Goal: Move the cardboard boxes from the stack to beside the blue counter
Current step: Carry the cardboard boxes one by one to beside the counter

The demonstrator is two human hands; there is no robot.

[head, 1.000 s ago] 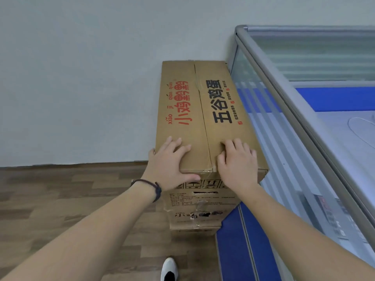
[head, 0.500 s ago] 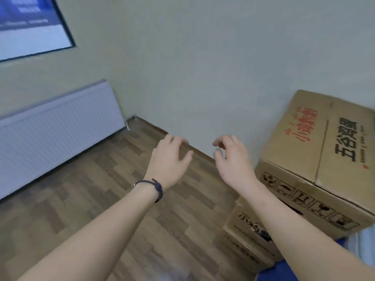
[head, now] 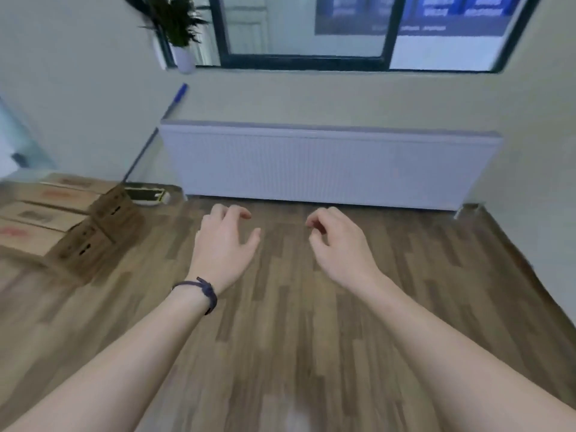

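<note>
Cardboard boxes [head: 46,219] far left; both hands [head: 223,244] empty, loosely curled.

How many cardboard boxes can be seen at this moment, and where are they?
2 clearly, on the floor at the left edge: a near box and a far box toward the mop. More may be cut off or hidden.

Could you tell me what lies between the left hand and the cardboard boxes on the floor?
Only bare wood-look floor lies between the left hand and the cardboard boxes, as the head view shows.
</note>
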